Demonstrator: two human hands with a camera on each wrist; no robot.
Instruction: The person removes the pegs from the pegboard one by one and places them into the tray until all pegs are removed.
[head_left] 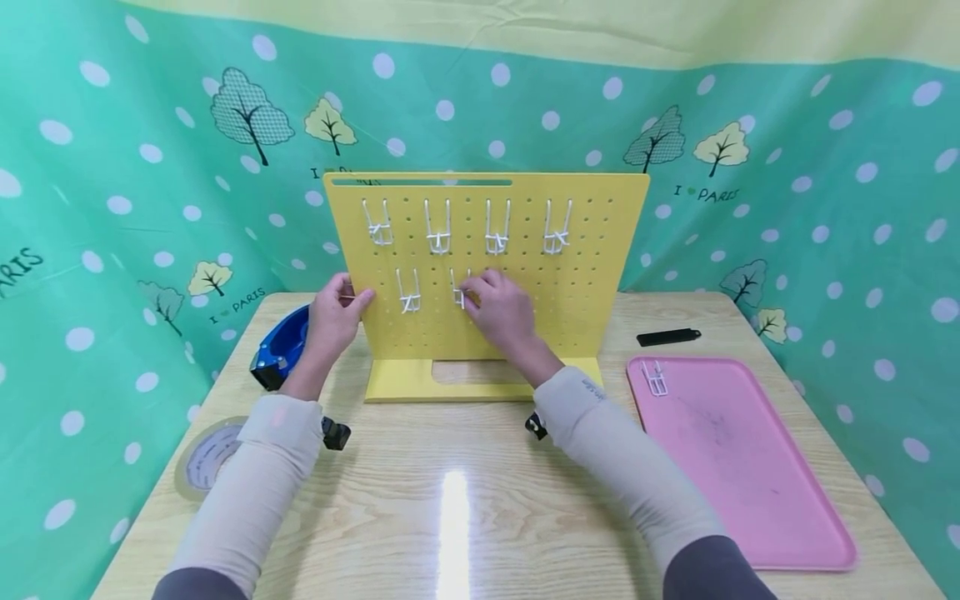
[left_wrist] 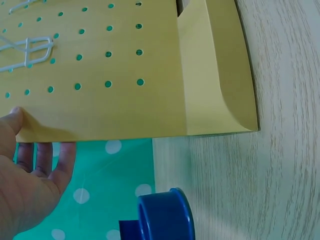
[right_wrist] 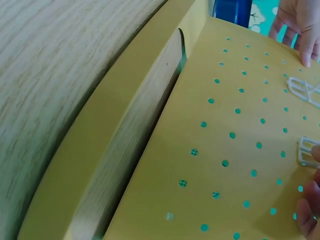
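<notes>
A yellow pegboard (head_left: 570,292) stands upright on its base, facing me. My left hand (head_left: 333,317) grips its left edge, thumb (left_wrist: 16,120) on the front and the other fingers behind. With my right hand (head_left: 506,312) I pinch a white wire hook (right_wrist: 302,152) against the board in the lower row; the fingers hide part of it, so I cannot tell if its prongs sit in the holes. Left of it hangs another white wire hook (head_left: 408,302). Several more hooks, one of them a white hook (head_left: 497,242), hang in a row above.
On the right lies a pink tray (head_left: 750,500) holding one white wire hook (head_left: 656,382). Behind the tray is a flat black strip (head_left: 667,337). A blue tape dispenser (head_left: 288,337) stands beyond my left forearm, and a tape roll (head_left: 197,467) lies beside that sleeve.
</notes>
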